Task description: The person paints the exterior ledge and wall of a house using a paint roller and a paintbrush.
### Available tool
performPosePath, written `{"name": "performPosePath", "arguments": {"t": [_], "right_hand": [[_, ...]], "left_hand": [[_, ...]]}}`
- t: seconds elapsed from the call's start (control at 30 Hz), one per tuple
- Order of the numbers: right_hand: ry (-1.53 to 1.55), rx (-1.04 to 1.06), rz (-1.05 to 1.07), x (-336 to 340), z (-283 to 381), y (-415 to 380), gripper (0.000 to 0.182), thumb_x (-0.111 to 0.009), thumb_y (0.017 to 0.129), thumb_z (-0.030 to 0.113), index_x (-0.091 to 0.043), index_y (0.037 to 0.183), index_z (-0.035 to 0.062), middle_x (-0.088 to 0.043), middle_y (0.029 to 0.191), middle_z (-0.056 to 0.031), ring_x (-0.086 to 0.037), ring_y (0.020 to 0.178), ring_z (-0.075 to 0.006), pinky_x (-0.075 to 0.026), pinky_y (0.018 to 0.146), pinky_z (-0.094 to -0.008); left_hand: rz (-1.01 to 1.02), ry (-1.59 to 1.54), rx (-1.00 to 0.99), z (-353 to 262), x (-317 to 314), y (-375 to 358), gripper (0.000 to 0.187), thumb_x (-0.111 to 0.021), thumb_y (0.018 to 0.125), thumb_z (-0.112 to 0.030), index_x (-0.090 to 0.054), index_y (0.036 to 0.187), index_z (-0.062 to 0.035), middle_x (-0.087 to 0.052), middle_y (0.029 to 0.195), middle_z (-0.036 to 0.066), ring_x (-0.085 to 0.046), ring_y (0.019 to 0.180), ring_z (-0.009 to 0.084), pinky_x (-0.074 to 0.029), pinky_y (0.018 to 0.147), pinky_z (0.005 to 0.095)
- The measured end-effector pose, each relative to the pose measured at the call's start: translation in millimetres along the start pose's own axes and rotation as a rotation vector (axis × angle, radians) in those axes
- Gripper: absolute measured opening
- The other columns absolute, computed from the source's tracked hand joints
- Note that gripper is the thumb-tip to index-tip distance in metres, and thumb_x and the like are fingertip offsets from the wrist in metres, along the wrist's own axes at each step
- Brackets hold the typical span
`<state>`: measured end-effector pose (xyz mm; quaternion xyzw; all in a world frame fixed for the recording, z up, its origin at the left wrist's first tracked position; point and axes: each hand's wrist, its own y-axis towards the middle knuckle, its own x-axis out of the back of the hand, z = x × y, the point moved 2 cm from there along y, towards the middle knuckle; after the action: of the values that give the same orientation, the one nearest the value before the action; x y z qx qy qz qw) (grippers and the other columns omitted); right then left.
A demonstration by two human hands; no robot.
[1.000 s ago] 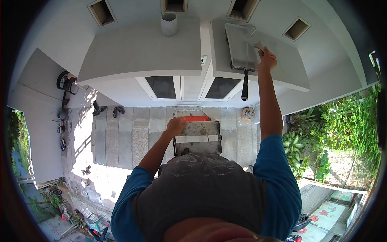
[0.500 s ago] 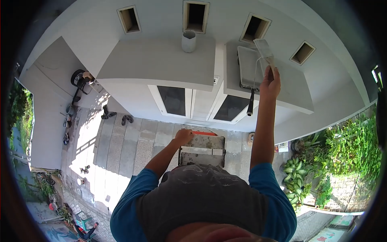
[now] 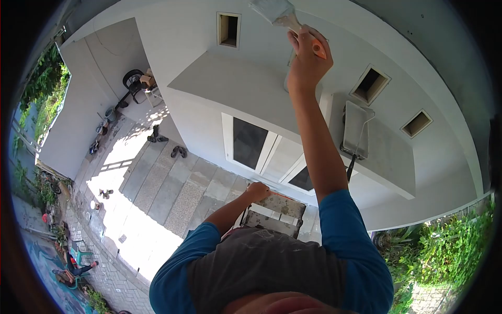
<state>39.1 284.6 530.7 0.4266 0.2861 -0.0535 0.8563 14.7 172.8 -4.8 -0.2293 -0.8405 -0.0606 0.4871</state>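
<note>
Paintbrush (image 3: 286, 20) in the head view, at top centre of the frame, held by its orange-ended handle in the right hand (image 3: 308, 65), with a narrow, closed grip. Raised close to the pale wall (image 3: 303, 13); touching or just apart, impossible to tell. Points bristles-first to the upper left, with the long axis slanting from there down to the lower right, into the palm. Pale, wet-looking bristles, apparently loaded. No visible edge between covered and uncovered wall, so no telling how much is done or how much is left. Right of centre, on the ledge (image 3: 389, 165), a shallow tray (image 3: 353, 123) with pale residue inside and a roller's wire frame (image 3: 361, 133) lying over it, dark handle (image 3: 351, 167) toward the bottom of the frame, not in use. Below centre, the left hand (image 3: 258, 192) with fingers curled on the edge of a stained stepladder top (image 3: 286, 204), apparently closed for support.
</note>
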Motion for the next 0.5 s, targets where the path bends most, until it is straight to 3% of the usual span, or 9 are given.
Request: {"name": "performPosePath", "arguments": {"t": [0.1, 0.17, 0.2, 0.23, 0.27, 0.37, 0.43, 0.47, 0.5], "right_hand": [[-0.239, 0.315, 0.205, -59.3, -46.3, 26.5, 0.008, -0.069, 0.088, 0.005, -0.068, 0.091, -0.0022, -0.068, 0.081, -0.0055, -0.07, 0.076, -0.0156, -0.056, 0.068, -0.0312], [-0.222, 0.298, 0.247, -93.4, -78.5, 42.0, 0.008, -0.064, 0.088, 0.001, -0.066, 0.096, -0.0013, -0.063, 0.083, -0.0145, -0.064, 0.076, -0.0319, -0.052, 0.068, -0.0386], [-0.221, 0.297, 0.249, -98.9, -81.8, 49.4, 0.008, -0.064, 0.088, 0.001, -0.066, 0.096, -0.0013, -0.063, 0.083, -0.0145, -0.064, 0.076, -0.0319, -0.052, 0.068, -0.0386], [-0.319, 0.477, 0.252, -103.1, -81.5, 55.5, 0.008, -0.064, 0.088, 0.001, -0.066, 0.095, -0.001, -0.064, 0.082, -0.0148, -0.065, 0.074, -0.0321, -0.052, 0.067, -0.0386], [-0.415, 0.658, 0.251, -105.3, -81.3, 60.3, 0.007, -0.065, 0.088, 0.002, -0.066, 0.094, -0.0008, -0.065, 0.081, -0.0151, -0.065, 0.073, -0.0324, -0.052, 0.067, -0.0387], [-0.783, 0.882, 0.303, -70.1, -37.1, 73.6, 0.008, -0.066, 0.087, 0.005, -0.066, 0.094, 0.0, -0.066, 0.085, -0.0166, -0.066, 0.075, -0.0333, -0.052, 0.067, -0.0381], [-0.853, 0.947, 0.274, -35.7, 1.3, 74.1, 0.01, -0.068, 0.085, 0.003, -0.065, 0.094, 0.0005, -0.064, 0.082, -0.0172, -0.065, 0.074, -0.0353, -0.052, 0.066, -0.0388], [-0.896, 0.946, 0.263, -8.4, 7.1, 79.8, 0.01, -0.072, 0.087, 0.01, -0.071, 0.092, 0.001, -0.07, 0.08, -0.006, -0.07, 0.072, -0.0174, -0.053, 0.064, -0.0287], [-0.934, 0.963, 0.211, 9.3, 25.6, 75.9, 0.007, -0.071, 0.084, 0.006, -0.07, 0.09, 0.0013, -0.069, 0.081, -0.0089, -0.069, 0.07, -0.0218, -0.055, 0.065, -0.0334]], "left_hand": [[-0.004, -0.016, 0.0, -1.2, 0.5, -1.1, 0.046, -0.057, 0.09, -0.049, -0.076, 0.092, -0.0076, -0.073, 0.089, 0.018, -0.069, 0.087, 0.0351, -0.053, 0.082, 0.0489], [0.059, -0.01, 0.036, 1.9, -1.9, 1.7, 0.051, -0.056, 0.089, -0.055, -0.076, 0.096, -0.0094, -0.073, 0.095, 0.017, -0.069, 0.094, 0.034, -0.053, 0.086, 0.0469], [0.058, -0.01, 0.037, 2.8, -3.4, 2.0, 0.051, -0.056, 0.089, -0.055, -0.076, 0.096, -0.0094, -0.073, 0.095, 0.017, -0.069, 0.094, 0.034, -0.053, 0.086, 0.0469], [0.042, -0.013, 0.026, 2.5, -5.6, 1.8, 0.05, -0.057, 0.089, -0.055, -0.076, 0.095, -0.0091, -0.073, 0.094, 0.017, -0.069, 0.094, 0.0341, -0.053, 0.086, 0.0471], [0.026, -0.012, 0.016, 4.0, -5.9, 2.5, 0.05, -0.057, 0.089, -0.054, -0.076, 0.093, -0.0087, -0.073, 0.093, 0.017, -0.069, 0.093, 0.0342, -0.053, 0.085, 0.0474], [0.034, 0.02, 0.004, 1.4, -1.2, 1.3, 0.047, -0.056, 0.088, -0.052, -0.077, 0.093, -0.0093, -0.073, 0.093, 0.016, -0.068, 0.093, 0.0347, -0.053, 0.086, 0.0489], [0.025, 0.005, -0.003, 1.0, -3.7, 3.0, 0.048, -0.057, 0.088, -0.052, -0.077, 0.091, -0.0083, -0.073, 0.09, 0.016, -0.069, 0.091, 0.0347, -0.053, 0.084, 0.0484], [0.011, -0.005, -0.004, 1.3, -4.7, 2.1, 0.049, -0.057, 0.089, -0.053, -0.076, 0.089, -0.0073, -0.073, 0.088, 0.017, -0.069, 0.089, 0.0347, -0.053, 0.083, 0.0478], [0.017, -0.007, -0.008, 0.5, -6.1, 0.1, 0.049, -0.057, 0.089, -0.053, -0.076, 0.089, -0.0073, -0.073, 0.088, 0.017, -0.069, 0.089, 0.0347, -0.053, 0.083, 0.0478]]}}
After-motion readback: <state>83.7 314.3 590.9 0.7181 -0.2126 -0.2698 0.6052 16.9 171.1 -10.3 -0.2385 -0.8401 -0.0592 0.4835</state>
